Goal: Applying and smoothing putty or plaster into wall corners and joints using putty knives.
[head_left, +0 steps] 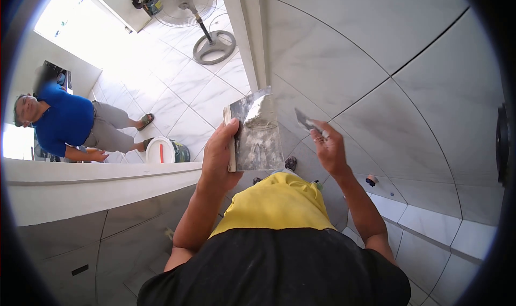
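Observation:
My left hand (pixel 216 150) is closed on the edge of a flat metal plate (pixel 263 150) with a pale strip along its left side, thumb on top. Grey smears cover the plate, and a patch of whitish paste (pixel 259 118) lies on its far half. To the right, my right hand (pixel 330 149) pinches a small putty knife (pixel 305 120), its blade pointing toward the plate but apart from it. Some blur softens the blade and fingertips.
Marbled tile wall (pixel 344 85) rises at the right, beside a white door frame (pixel 244 31). Beyond a low white ledge (pixel 118 190) stand a person in a blue shirt (pixel 67 115), a lidded bucket (pixel 169 151) and a pedestal fan (pixel 214 47). A pipe stub (pixel 371 180) juts out at lower right.

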The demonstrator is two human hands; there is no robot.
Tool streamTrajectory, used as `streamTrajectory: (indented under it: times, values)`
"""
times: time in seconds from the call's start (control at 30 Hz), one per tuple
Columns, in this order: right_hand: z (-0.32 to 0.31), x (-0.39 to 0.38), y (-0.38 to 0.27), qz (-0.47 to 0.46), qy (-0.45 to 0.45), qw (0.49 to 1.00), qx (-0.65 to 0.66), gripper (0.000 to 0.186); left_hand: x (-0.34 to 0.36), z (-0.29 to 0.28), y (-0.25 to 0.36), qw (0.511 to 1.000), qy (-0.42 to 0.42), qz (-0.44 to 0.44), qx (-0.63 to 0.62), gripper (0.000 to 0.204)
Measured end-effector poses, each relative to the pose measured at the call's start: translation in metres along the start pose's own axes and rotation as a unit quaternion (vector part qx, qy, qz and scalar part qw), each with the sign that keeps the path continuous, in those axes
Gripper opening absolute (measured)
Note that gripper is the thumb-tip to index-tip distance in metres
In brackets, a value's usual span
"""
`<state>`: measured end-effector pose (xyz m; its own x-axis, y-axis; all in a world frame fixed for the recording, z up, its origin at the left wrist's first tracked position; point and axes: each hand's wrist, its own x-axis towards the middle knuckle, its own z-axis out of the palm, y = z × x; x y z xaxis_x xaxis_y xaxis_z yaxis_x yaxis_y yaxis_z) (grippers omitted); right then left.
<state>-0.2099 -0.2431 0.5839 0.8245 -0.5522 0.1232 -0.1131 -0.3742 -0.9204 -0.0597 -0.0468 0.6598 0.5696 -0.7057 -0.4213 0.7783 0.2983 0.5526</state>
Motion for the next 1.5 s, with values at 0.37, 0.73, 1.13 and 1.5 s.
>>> streamTrajectory:
  times: [0.37,0.73,1.13,1.5]
  values:
    - [-0.08,0.059,-0.079,-0.309,-0.062,0.894,-0.319,0.038,0.06,0.016,-0.004,0.982,0.011,-0.085,0.167,0.03]
    - [-0.072,0.079,-0.07,-0.294,-0.107,0.883,-0.349,0.034,0.115,0.022,0.009,0.975,0.0,-0.135,0.179,0.033]
    - [0.026,0.114,0.05,0.321,-0.012,0.901,0.291,0.018,0.191,-0.072,0.11,0.989,-0.012,-0.077,0.127,0.028]
    - [0.183,0.159,0.263,0.398,0.16,0.814,0.392,0.021,0.177,-0.135,0.097,0.971,0.061,-0.145,0.179,0.03]
